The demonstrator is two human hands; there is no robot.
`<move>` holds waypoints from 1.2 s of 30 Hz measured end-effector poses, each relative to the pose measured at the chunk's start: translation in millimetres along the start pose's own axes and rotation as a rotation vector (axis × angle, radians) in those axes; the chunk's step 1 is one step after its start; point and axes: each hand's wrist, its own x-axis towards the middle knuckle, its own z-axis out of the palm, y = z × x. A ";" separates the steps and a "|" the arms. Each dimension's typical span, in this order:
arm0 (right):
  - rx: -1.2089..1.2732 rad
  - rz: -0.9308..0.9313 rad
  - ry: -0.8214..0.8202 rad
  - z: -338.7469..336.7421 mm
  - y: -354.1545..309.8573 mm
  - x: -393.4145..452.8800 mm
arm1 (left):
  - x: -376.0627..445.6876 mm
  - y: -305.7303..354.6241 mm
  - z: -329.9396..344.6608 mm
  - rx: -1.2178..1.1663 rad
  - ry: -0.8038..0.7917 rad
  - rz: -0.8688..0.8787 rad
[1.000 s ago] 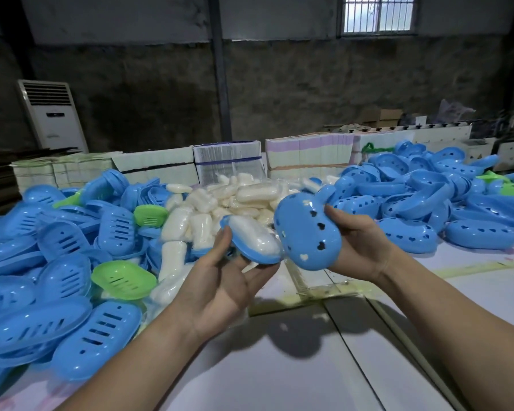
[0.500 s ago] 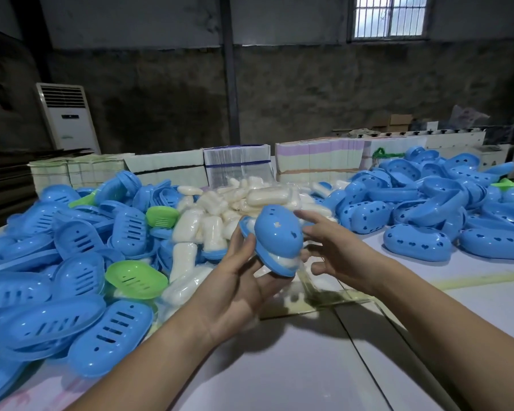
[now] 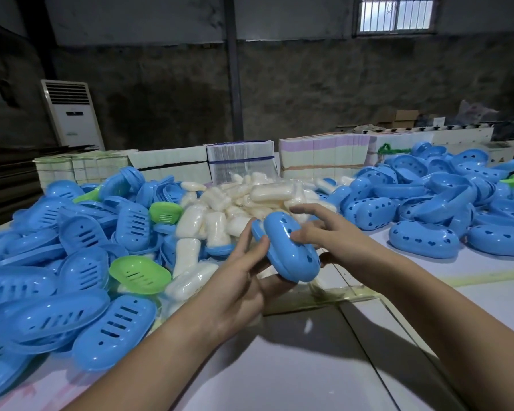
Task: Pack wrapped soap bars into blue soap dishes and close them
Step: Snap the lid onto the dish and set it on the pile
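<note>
Dish: blue soap dish (image 3: pixel 288 247), lid on, held above counter (image 3: pixel 309 366) between our hands.
L grip: our left hand (image 3: pixel 235 280) cups it underneath, thumb on edge.
R grip: our right hand (image 3: pixel 327 232) curls over lid, w/ fingers on top.
Behind: wrapped soap bars (image 3: pixel 250 203) piled btw heaps of blue dishes (image 3: pixel 72 247).

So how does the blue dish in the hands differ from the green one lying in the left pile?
The blue dish is closed, lid on, showing heart-shaped holes; the green dish is an open half with slot-shaped holes. The blue dish is held tilted above the table between the left hand and right hand; the green dish rests on the pile, untouched. Both are oval plastic.
</note>
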 end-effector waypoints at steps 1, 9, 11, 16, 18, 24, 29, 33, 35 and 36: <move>0.018 -0.006 0.022 0.4 -0.5 0.1 | 0.8 0.9 -0.6 -0.033 -0.001 0.012; 0.004 -0.074 0.010 11.0 -3.3 -4.7 | 1.9 3.1 -2.3 -0.065 -0.009 0.042; 0.045 -0.114 0.045 11.3 -3.7 -4.6 | 1.9 2.7 -1.0 -0.061 -0.010 0.050; 0.150 -0.114 0.005 12.4 -1.6 -2.7 | 2.4 2.1 0.7 -0.087 0.030 0.089; 0.168 -0.120 -0.038 11.4 -1.2 -2.5 | 2.6 2.8 -0.5 -0.073 0.044 0.100; 0.192 -0.176 -0.065 9.2 -0.9 -4.2 | -0.2 0.0 -2.2 0.132 0.056 0.108; 0.188 -0.216 -0.069 9.9 -2.9 -5.4 | -1.8 0.9 -1.8 0.176 0.062 0.145; 0.195 -0.228 -0.099 8.9 -0.9 -5.7 | -2.8 -1.0 -2.3 0.220 0.068 0.155; 0.196 -0.223 -0.120 7.8 -0.2 -5.8 | -3.6 -0.6 -3.0 0.239 0.065 0.161; 0.188 -0.227 -0.123 7.1 0.5 -5.6 | -3.8 0.0 -2.9 0.252 0.060 0.164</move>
